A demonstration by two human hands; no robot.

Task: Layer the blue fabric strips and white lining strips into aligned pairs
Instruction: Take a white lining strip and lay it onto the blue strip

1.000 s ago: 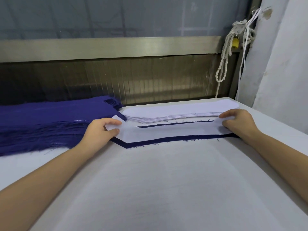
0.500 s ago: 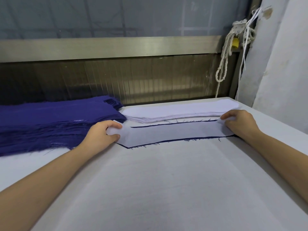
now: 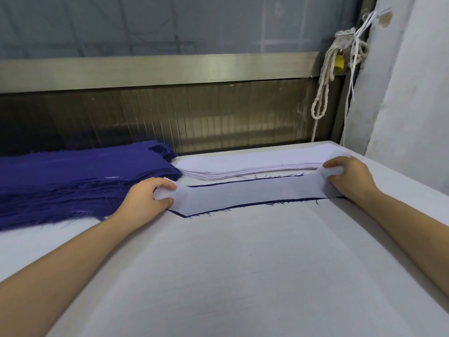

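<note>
Table (image 3: 243,276), white-covered, seen from the head view.

White strip (image 3: 250,193) lies lengthwise across the far middle of the table, on top of a blue strip (image 3: 272,202). The blue shows only as a thin dark line along the near edge and another along the far edge, with frayed threads poking out. The near line is a touch thicker toward the right, and a blue corner peeks out at the lower left.

Left hand (image 3: 145,198): fingers curled, and the left end of the white strip is pinched between forefinger above and thumb below. That end sits right in the gap between them, lifted slightly off the blue. The hand's heel rests at the edge of the blue pile (image 3: 73,176).

Right hand (image 3: 349,177): fingers curled over and clamped on the right end of the white strip. That end is raised and bunched up against the fingertips, with the thumb under it. I cannot tell whether this hand also holds the blue layer.

Between the hands the white strip lies flat and taut.

The white pile (image 3: 255,161) is just behind the pair, apart from it by a narrow gap. Its right end is near the right hand's knuckles. The blue pile is at far left, fringed along its near edge.

A knotted rope (image 3: 323,88) hangs at the back right, beside a metal rail (image 3: 158,69).
</note>
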